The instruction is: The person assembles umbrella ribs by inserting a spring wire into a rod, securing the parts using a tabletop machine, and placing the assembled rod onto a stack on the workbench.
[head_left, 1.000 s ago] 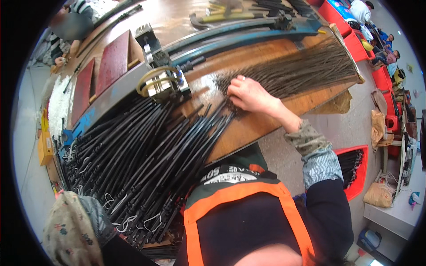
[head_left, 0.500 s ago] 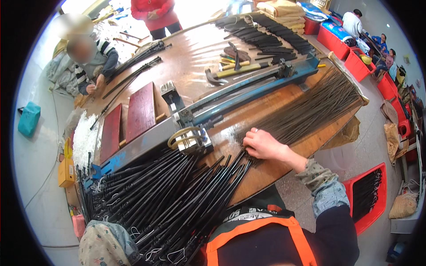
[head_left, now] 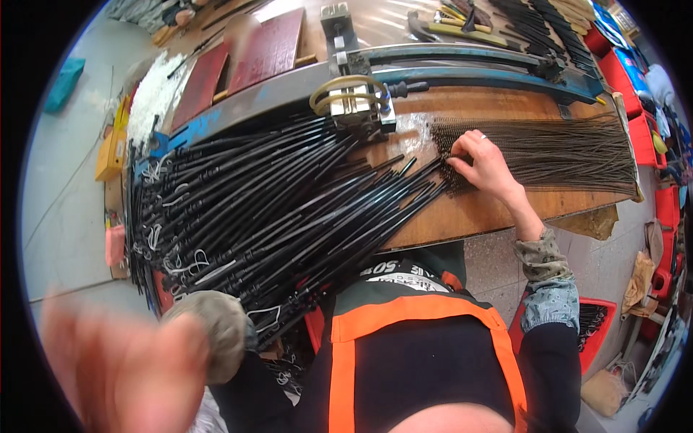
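My left hand (head_left: 126, 368) is raised at the lower left, close to the camera and smeared by motion, so its fingers cannot be made out. Over the left ends of a bundle of thin dark metal rods (head_left: 570, 155), my right hand (head_left: 484, 164) has thumb and fingertips pinched together, a ring on one finger. Whatever is in that pinch is too small to tell. The tip of a long black rod (head_left: 411, 206) comes close to those fingertips. Many such black rods, some with white cord loops (head_left: 198, 260), fan out across the table's left side.
A blue metal rail (head_left: 469, 74) with a clamp-like fixture (head_left: 357, 105) crosses the table behind the rods. Beyond it lie dark red boards (head_left: 267, 50), a white pile (head_left: 160, 90) and a hammer (head_left: 462, 30). Red bins (head_left: 599, 339) stand at the right.
The view has shifted and turned downward. My left hand has come into view at the lower left. My right hand stays at the left ends of the thin rods, its fingers now pinched.
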`<state>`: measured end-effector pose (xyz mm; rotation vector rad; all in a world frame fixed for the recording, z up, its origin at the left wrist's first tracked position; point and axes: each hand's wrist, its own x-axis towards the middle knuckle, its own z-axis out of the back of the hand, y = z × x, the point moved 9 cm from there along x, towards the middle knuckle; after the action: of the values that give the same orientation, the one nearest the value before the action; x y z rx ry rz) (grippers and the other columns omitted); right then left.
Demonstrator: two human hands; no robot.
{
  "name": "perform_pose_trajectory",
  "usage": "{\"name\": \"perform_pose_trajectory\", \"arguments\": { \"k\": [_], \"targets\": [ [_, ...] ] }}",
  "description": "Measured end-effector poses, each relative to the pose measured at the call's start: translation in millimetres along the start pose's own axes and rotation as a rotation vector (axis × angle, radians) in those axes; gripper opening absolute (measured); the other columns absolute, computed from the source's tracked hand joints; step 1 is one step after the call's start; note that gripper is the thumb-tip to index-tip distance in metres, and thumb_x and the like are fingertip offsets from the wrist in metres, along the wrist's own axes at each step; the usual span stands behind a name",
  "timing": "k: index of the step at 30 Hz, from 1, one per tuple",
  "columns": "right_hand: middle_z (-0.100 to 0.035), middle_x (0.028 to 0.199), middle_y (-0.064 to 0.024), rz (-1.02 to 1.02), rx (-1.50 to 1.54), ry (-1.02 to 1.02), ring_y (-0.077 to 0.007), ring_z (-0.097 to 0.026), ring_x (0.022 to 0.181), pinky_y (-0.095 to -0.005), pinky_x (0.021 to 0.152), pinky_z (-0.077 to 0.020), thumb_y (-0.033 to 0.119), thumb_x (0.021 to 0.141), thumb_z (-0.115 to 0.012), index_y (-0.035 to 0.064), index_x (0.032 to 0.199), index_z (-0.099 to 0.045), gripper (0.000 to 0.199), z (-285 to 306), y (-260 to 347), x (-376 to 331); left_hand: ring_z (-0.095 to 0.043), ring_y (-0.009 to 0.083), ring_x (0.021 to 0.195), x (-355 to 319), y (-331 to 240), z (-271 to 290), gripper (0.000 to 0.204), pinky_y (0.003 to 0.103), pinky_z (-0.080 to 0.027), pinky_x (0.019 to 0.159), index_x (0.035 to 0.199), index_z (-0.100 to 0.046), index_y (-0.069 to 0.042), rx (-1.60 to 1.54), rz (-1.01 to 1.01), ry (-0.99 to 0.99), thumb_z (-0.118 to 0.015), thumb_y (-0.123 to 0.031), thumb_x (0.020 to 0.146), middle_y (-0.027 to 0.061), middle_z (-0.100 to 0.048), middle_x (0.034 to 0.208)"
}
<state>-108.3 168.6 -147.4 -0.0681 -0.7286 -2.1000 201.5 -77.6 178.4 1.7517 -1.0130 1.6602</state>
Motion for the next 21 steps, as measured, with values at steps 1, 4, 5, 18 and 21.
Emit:
{"name": "perform_pose_trajectory", "arguments": {
  "k": [1,4,5,18,21],
  "targets": [
    [-0.058,0.081,-0.0099,0.005,0.027,-0.007,-0.0285,-0.057,0.081,-0.0384,0.07,-0.0467,0.01,0.079,-0.076,0.0026,0.084,-0.058,0.02,-2,3,4,-0.062,0.0251,0.078,-40,39,-2,0.023,0.035,-0.054,0.069,0.099,-0.065,-0.001,0.092,0.208,0.074,-0.057,-0.022,0.1,0.0136,-0.066,0.089],
    [-0.056,0.078,-0.0098,-0.055,0.011,0.005,-0.0286,-0.056,0.076,-0.0381,0.068,-0.0464,0.011,0.08,-0.075,0.0027,0.084,-0.057,0.02,-6,-9,-1,-0.061,0.0142,0.08,-160,112,-45,0.003,0.026,-0.048,0.066,0.093,-0.069,-0.004,0.501,0.911,0.463,-0.066,-0.003,0.093,0.007,-0.064,0.091],
    [-0.056,0.078,-0.0098,-0.044,0.015,0.009,-0.0286,-0.056,0.076,-0.0381,0.068,-0.0464,0.011,0.08,-0.075,0.0027,0.084,-0.057,0.02,-8,-6,0,-0.063,0.0161,0.079,-198,118,-54,0.006,0.028,-0.049,0.066,0.096,-0.07,-0.005,0.489,0.872,0.595,-0.068,-0.005,0.091,0.0055,-0.067,0.092],
    [-0.067,0.086,-0.0184,-0.184,0.16,0.149,-0.0388,-0.064,0.082,-0.0434,0.07,-0.0524,0.025,0.091,-0.066,0.0086,0.091,-0.069,0.017,-29,-18,22,-0.053,0.0295,0.095,-368,144,-146,0.011,0.045,-0.043,0.079,0.089,-0.061,-0.007,0.793,0.678,1.342,-0.064,-0.016,0.084,0.0102,-0.056,0.093],
    [-0.067,0.083,-0.0176,-0.245,0.261,0.133,-0.0347,-0.067,0.078,-0.0401,0.071,-0.0524,0.027,0.093,-0.064,0.0107,0.095,-0.072,0.019,-27,-15,19,-0.055,0.0315,0.094,-348,131,-135,0.009,0.043,-0.048,0.076,0.089,-0.056,-0.006,0.782,0.696,1.198,-0.061,-0.013,0.086,0.0122,-0.057,0.092]
  ]
}}
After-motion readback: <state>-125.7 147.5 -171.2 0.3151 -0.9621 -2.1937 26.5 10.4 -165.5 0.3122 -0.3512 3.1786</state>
